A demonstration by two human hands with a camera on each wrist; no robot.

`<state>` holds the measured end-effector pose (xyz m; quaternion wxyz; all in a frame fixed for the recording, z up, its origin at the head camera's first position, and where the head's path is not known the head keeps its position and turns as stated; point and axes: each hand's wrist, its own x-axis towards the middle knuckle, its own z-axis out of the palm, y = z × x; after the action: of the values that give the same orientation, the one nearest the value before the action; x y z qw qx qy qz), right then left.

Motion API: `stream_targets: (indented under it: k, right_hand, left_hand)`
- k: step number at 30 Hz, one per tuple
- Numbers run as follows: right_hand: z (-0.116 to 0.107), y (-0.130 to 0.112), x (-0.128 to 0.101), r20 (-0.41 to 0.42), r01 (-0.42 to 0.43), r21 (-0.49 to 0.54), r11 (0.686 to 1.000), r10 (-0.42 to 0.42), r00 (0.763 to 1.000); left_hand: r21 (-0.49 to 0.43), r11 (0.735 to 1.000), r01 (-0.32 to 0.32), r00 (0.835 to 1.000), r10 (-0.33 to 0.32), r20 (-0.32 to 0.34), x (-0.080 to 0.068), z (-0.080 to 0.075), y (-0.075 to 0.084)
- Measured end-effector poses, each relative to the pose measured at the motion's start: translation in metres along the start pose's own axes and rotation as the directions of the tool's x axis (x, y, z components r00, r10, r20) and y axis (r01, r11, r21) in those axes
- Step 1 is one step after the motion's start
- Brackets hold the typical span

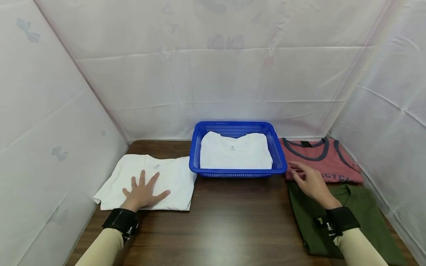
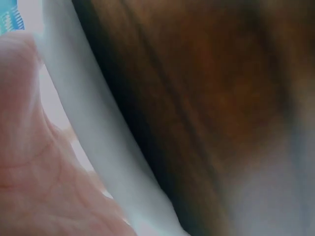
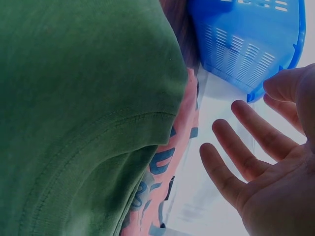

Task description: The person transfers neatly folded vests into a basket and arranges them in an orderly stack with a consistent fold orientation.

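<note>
My left hand (image 1: 142,194) rests with spread fingers on a folded white T-shirt (image 1: 178,181) at the left of the table. In the left wrist view, part of the palm (image 2: 49,187) shows beside the shirt's white edge (image 2: 106,118). My right hand (image 1: 313,183) hovers at the right, fingers loosely bent and holding nothing, over the border between a folded red T-shirt (image 1: 339,166) and a folded green T-shirt (image 1: 362,214). In the right wrist view the green shirt (image 3: 88,73) lies beside that hand (image 3: 275,187), with the printed red shirt (image 3: 162,172) beyond.
A blue plastic basket (image 1: 237,171) stands at the back middle, with another folded white T-shirt (image 1: 236,155) in it. The brown wooden table (image 1: 229,218) meets pale sheet walls (image 1: 216,81) at the back and both sides. Black bands circle both wrists.
</note>
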<state>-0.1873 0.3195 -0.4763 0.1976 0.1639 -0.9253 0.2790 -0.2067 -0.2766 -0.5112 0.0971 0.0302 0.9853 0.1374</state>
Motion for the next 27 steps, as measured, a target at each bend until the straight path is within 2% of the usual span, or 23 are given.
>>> stream_targets:
  k: [11,27]
  right_hand:
    - [0.001,0.001,-0.003,-0.011,0.007,-0.004,1.0,-0.007,1.0]
    - [0.002,0.001,-0.006,-0.047,0.02,-0.009,1.0,-0.02,0.999]
  left_hand:
    - [0.027,1.0,-0.005,1.0,0.006,-0.009,-0.039,-0.001,0.008]
    - [0.021,1.0,0.0,0.999,0.001,-0.04,-0.076,0.007,0.015]
